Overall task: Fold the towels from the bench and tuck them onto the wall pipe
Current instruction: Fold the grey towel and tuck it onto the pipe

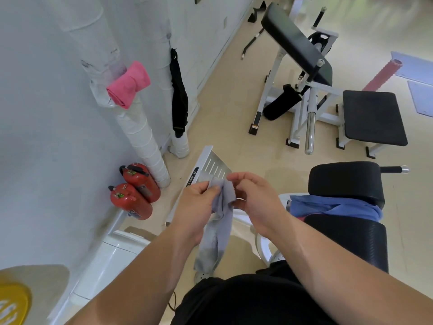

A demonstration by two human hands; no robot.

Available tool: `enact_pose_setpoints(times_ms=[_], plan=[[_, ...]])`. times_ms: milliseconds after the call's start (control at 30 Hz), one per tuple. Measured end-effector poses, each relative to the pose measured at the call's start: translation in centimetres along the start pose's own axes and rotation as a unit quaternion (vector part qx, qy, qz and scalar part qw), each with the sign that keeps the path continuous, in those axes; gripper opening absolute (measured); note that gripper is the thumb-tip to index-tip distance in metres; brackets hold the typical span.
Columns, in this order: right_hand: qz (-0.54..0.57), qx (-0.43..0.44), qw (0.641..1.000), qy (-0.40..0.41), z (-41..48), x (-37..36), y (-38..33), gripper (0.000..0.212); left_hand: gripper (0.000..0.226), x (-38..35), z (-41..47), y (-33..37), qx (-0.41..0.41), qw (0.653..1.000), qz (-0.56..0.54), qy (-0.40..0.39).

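White wall (46, 113) fills the left, painted and scuffed low down. Beige floor (229, 113) is smooth with a slight sheen and runs to the far right. Far right stands a white-framed gym machine (297, 43) with long black padded slabs and a chrome bar. Pale blue mats (414, 64) lie flat at the far right edge, and a ribbed pink foam roller (384, 75) lies beside them.

Near right is the bench (351, 240): black pads, the near one with a woven carbon-look texture, the upper one smooth and rounded. A crumpled blue towel (332, 206) lies in the gap between the two pads, with a sliver of pink cloth under its left end.

The wall pipe (143, 139) is a thick cylinder wrapped in white tape bands, slanting down the wall to the floor. A folded pink towel (128, 84) is tucked behind it, high up. A black strap (179, 99) hangs on the second pipe, just right. Two red fire extinguishers (133, 198) lie side by side at the pipe's foot. A yellow disc (11, 303) sits at the near left corner. A slotted white metal plate (213, 167) lies just beyond your hands.

The grey towel (218, 231) is thin and limp with dark patches low down. It hangs in mid-air at centre, left of the bench. Your left grip (196, 205) pinches its top edge. Your right grip (255, 202) has fingers curled in, pinching the towel's right edge.
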State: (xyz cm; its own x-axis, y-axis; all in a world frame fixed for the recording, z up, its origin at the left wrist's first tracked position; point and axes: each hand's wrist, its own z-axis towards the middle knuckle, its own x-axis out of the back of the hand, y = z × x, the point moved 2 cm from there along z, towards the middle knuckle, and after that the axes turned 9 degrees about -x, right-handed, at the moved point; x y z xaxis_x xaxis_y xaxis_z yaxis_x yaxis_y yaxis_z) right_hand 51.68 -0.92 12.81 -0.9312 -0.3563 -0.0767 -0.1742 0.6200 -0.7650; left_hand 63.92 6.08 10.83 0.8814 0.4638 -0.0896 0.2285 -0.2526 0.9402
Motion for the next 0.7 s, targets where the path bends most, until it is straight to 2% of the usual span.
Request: enact_pose_setpoints(times_ms=[100, 200, 267, 333, 433, 533, 700], plan=[[0.017, 0.006, 0.998, -0.052, 0.04, 0.36, -0.35, 0.046, 0.029, 0.24, -0.66, 0.56, -0.012, 0.999, -0.022, -0.024], [-0.087, 0.063, 0.993, -0.047, 0.11, 0.25, -0.01, 0.046, 0.031, 0.33, -0.93, 0.65, -0.012, 0.999, -0.026, -0.037], [-0.174, 0.117, 0.977, -0.023, 0.13, 0.31, 0.03, 0.041, 0.031, 0.28, -0.93, 0.39, -0.009, 0.998, -0.029, -0.050], [-0.248, 0.178, 0.952, 0.010, 0.14, 0.37, -0.11, 0.035, 0.031, 0.24, -1.01, 0.33, -0.004, 0.997, -0.035, -0.069], [-0.303, 0.260, 0.915, 0.054, 0.33, 0.48, -0.14, 0.026, 0.019, 0.31, -1.16, 0.54, -0.002, 0.993, -0.068, -0.094], [-0.358, 0.342, 0.866, 0.074, 0.30, 0.69, -0.08, 0.019, 0.026, 0.65, -1.10, 0.51, 0.015, 0.986, -0.148, -0.077], [-0.449, 0.445, 0.772, 0.058, 0.45, 0.79, -0.28, 0.032, 0.025, 0.92, -1.25, 0.51, 0.022, 0.970, -0.236, -0.046]])
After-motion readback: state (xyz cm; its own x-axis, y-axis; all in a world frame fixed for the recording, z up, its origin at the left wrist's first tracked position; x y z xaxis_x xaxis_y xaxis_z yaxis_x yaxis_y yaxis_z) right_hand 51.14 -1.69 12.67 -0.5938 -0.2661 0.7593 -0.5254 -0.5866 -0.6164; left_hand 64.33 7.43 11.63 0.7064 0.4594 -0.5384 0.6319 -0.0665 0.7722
